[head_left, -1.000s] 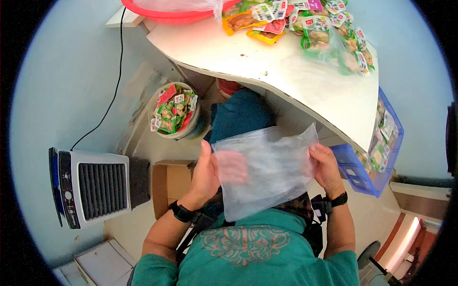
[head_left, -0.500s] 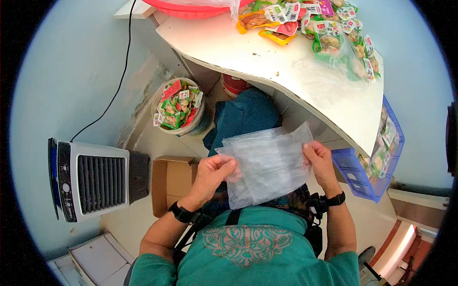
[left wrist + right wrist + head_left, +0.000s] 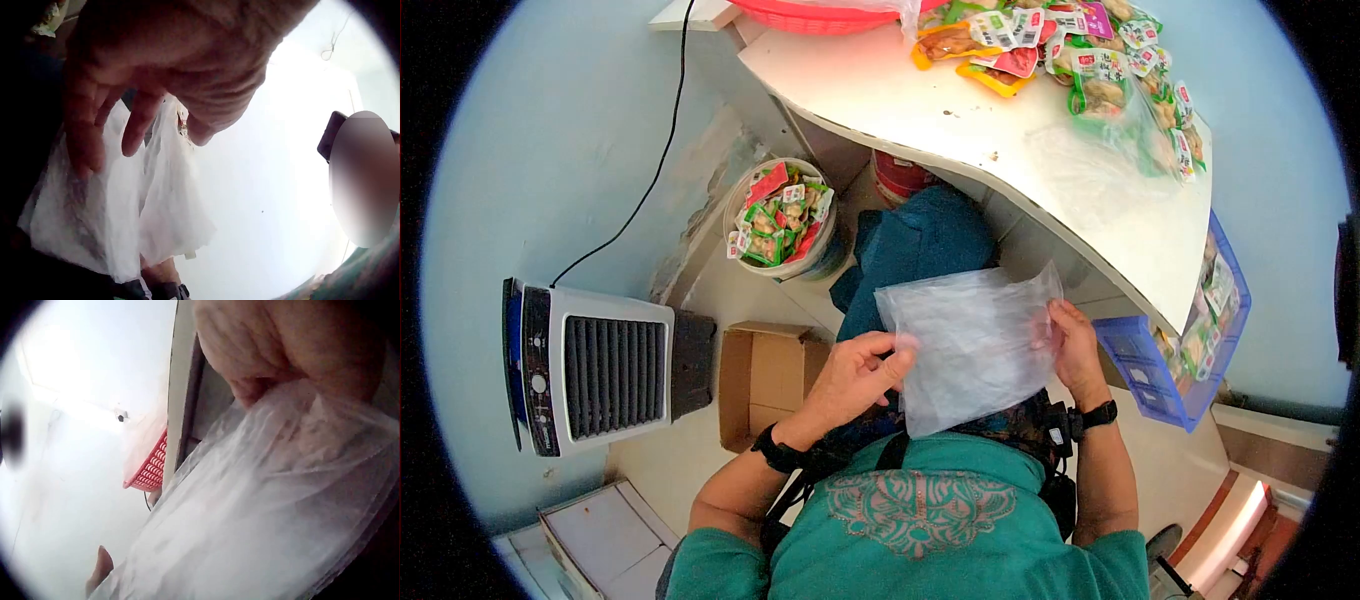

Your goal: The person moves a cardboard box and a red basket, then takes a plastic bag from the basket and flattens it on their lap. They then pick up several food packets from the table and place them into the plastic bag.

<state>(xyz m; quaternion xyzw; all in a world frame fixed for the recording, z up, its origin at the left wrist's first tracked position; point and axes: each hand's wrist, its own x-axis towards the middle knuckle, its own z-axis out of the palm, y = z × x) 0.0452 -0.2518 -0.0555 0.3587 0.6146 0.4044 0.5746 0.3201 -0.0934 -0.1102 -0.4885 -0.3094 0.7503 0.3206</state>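
A clear, creased plastic bag (image 3: 975, 345) is stretched between the two hands, above the lap. My right hand (image 3: 1077, 350) grips its right edge, thumb in front and fingers showing through the film behind. At the opposite edge, my left hand (image 3: 858, 375) has the film between its bent fingers and thumb. In the left wrist view, those fingers (image 3: 134, 134) are spread apart against the white film (image 3: 81, 219). Film covers part of the right hand's fingers in the right wrist view, where the bag (image 3: 250, 512) hangs below the palm.
Small food packets (image 3: 1100, 95) lie on the white table (image 3: 960, 110), near a red basket (image 3: 830, 15). More packets fill a bucket (image 3: 740, 250) and a blue crate (image 3: 1148, 385). A cardboard box (image 3: 738, 390) and an air cooler (image 3: 615, 375) stand to the left.
The left hand had its fingers spread flat behind the bag with the thumb up; it has since turned inward to bring thumb and fingers to the edge. The right hand keeps its hold.
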